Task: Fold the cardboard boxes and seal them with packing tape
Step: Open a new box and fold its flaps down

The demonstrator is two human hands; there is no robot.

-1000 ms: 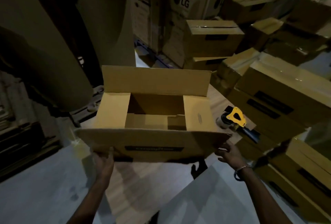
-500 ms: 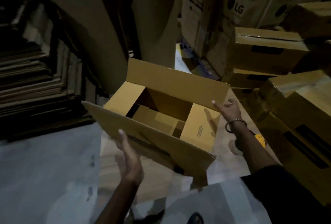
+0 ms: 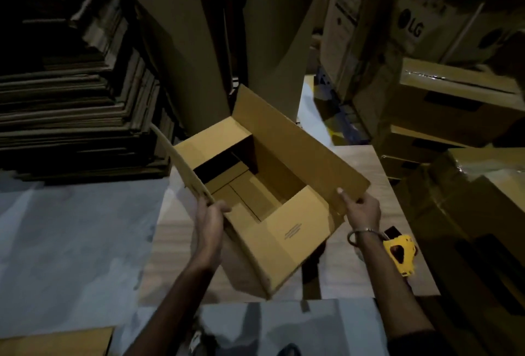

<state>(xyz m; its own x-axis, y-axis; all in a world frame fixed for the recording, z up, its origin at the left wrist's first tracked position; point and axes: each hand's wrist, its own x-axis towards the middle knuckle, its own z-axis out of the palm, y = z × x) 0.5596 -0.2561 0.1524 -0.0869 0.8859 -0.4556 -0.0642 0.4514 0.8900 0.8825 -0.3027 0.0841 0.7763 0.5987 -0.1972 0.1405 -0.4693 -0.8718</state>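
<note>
Head view: left hand pinching one long flap, right hand pinching the other of open box over desk; likely folding stage, next close flaps, then grab tape dispenser.

Matt cardboard box, wood-grain table

Box swung corner-on; left hand now grips near flap, right hand far flap.

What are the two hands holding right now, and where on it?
Both hold the open cardboard box. The left hand grips the near end of its left long flap; the right hand pinches the near corner of the right long flap. The tape dispenser lies untouched.
</note>
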